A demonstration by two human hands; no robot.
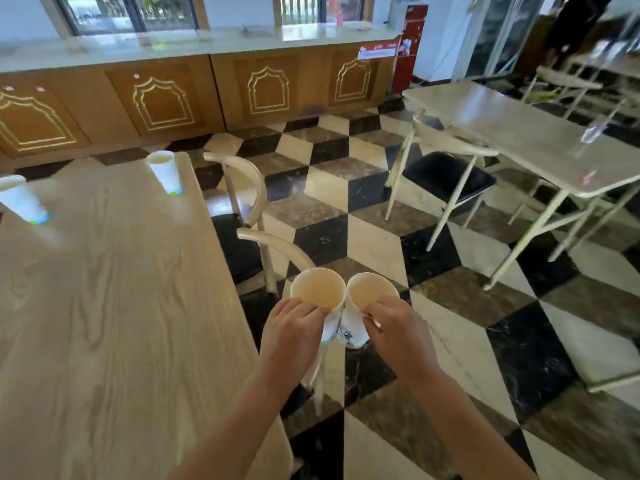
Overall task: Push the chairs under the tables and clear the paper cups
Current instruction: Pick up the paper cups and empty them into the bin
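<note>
My left hand (294, 329) grips a white paper cup (318, 289) and my right hand (394, 330) grips a second paper cup (370, 291). Both cups are upright, rims touching, held over the floor just right of the wooden table (104, 306). Two more paper cups stand on that table: one (165, 172) near its far right edge, one (22, 199) at the far left. Two cream-backed chairs with black seats sit along the table's right side, the far chair (242, 181) and the near chair (273, 245), seats partly under the tabletop.
A second pale table (519, 136) stands to the right with a black-seated chair (450, 174) tucked under it. More tables and chairs are at the far right. Wooden cabinets (207, 95) line the far wall. The checkered floor between the tables is open.
</note>
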